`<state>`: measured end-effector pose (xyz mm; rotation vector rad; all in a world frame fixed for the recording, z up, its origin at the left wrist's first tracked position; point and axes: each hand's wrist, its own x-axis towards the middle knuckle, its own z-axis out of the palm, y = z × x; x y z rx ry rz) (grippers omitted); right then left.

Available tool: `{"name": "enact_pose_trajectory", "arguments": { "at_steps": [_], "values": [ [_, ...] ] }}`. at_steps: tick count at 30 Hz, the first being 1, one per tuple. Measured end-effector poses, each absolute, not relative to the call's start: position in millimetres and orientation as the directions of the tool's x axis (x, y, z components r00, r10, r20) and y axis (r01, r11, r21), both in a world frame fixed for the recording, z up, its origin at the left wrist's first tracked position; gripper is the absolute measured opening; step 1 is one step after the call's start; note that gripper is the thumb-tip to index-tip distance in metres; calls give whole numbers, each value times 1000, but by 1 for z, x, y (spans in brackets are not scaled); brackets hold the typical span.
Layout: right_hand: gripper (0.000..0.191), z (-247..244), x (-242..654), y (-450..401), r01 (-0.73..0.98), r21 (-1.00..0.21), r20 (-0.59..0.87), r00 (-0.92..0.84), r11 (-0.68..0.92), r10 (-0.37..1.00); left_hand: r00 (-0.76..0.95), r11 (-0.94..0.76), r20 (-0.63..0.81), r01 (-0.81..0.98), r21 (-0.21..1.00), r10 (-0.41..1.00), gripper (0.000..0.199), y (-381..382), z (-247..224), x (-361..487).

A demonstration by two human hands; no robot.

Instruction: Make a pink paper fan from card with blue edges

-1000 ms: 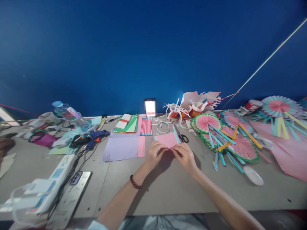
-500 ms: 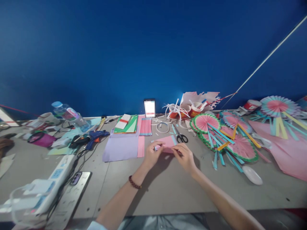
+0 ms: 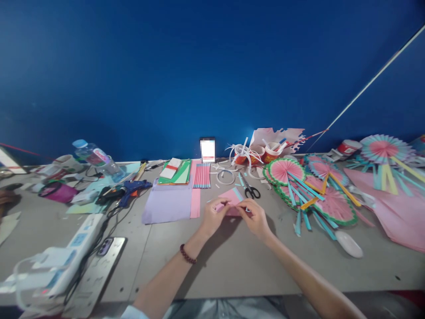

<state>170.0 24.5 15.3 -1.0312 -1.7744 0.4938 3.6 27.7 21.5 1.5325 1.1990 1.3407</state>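
Observation:
A pink paper with a light blue edge (image 3: 232,195) is pinched from both sides near its lower edge. My left hand (image 3: 215,216) closes on its left part, thumb and fingertips together, and my right hand (image 3: 255,217) does the same on the right. The fingertips nearly meet. Black-handled scissors (image 3: 251,191) lie just behind my right hand. Behind my left hand are pleated pink and blue paper (image 3: 202,176), a purple sheet (image 3: 168,206) and a green packet (image 3: 181,173).
Paper fans (image 3: 287,170) and a white spoon-like piece (image 3: 349,243) lie to the right. Cups (image 3: 272,153) stand at the back. At left are a glue gun (image 3: 131,190), bottle (image 3: 99,157), power strip (image 3: 78,241) and phone (image 3: 99,270). Another person's hand (image 3: 7,197) shows at the far left edge.
The pink paper has tilted and its left edge has shifted to the right. My left hand has moved slightly right, nearer my right hand. The hand at the far left has changed position.

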Motion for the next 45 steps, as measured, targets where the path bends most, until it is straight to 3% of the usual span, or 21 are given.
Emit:
{"name": "enact_pose_trajectory", "arguments": {
  "at_steps": [5, 11, 21, 26, 32, 45],
  "values": [
    [15, 15, 170, 21, 431, -723, 542, -131, 540, 830, 7, -147, 147, 101, 984, 989, 25, 28, 23, 4],
    [14, 13, 170, 21, 414, -739, 525, -140, 531, 839, 18, -177, 177, 113, 978, 984, 17, 28, 22, 4],
    [16, 12, 168, 22, 426, -721, 542, -145, 547, 828, 25, -365, 365, 129, 922, 931, 16, 27, 23, 4],
    [14, 10, 167, 21, 416, -722, 541, -159, 553, 826, 48, -369, 366, 89, 925, 929, 19, 27, 23, 4],
    [15, 11, 169, 20, 425, -702, 575, -135, 571, 807, 88, -259, 253, 79, 963, 964, 27, 28, 23, 3],
    [13, 7, 168, 20, 421, -689, 587, -153, 590, 795, 105, -372, 358, 192, 908, 928, 21, 27, 24, 4]
  ]
}}
